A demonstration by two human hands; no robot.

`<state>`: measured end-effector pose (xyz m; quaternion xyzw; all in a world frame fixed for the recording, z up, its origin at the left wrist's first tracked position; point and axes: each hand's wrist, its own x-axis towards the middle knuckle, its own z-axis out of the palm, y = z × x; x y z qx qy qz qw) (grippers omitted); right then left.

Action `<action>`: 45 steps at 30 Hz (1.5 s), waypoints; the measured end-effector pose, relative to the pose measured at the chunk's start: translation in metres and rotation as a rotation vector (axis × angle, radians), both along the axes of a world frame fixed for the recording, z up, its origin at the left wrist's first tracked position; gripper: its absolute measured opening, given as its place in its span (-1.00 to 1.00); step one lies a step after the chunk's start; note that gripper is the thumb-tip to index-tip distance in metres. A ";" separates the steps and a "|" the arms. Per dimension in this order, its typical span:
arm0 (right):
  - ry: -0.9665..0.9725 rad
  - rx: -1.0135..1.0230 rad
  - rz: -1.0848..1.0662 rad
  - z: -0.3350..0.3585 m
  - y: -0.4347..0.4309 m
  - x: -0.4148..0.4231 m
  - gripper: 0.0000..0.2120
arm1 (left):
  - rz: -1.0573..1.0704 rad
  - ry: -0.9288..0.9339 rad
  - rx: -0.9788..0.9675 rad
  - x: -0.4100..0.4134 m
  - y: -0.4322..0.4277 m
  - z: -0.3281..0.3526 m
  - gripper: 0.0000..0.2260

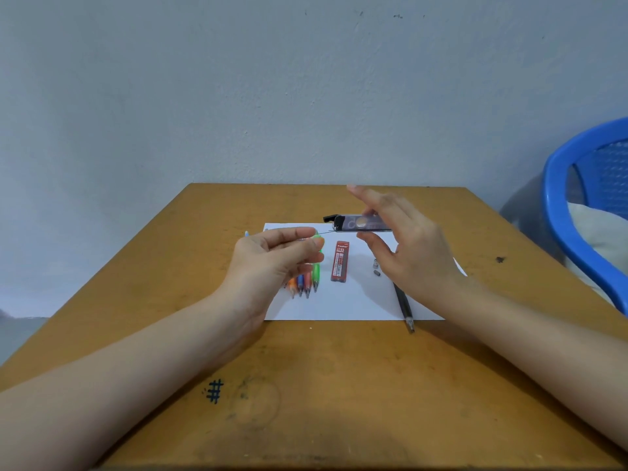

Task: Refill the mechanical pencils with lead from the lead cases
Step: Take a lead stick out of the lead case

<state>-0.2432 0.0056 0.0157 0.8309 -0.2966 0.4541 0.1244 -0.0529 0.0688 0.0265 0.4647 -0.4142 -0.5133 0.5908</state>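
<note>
I read this as early in the refill. The right hand [407,246] pinches the dark lead case [365,223] between thumb and fingers, spare fingers splayed, flip lid open toward the left hand [272,260]. The left hand pinches a single lead [327,232] at thumb and fingertips, with the lead's far end at the case mouth. The black mechanical pencil [403,305] lies below the right wrist, with two small grey parts [376,265] just beside the right palm. They're probably its cap and eraser, so I'd guess it's open and waiting. The coloured mechanical pencils [304,283] sit in a row under the left hand; I can't tell if any are filled. The red lead case [340,261] lies between the hands.
</note>
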 end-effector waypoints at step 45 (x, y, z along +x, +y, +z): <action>-0.276 0.490 0.101 0.000 0.004 0.005 -0.39 | 0.135 -0.198 -0.192 0.008 -0.004 0.008 -0.77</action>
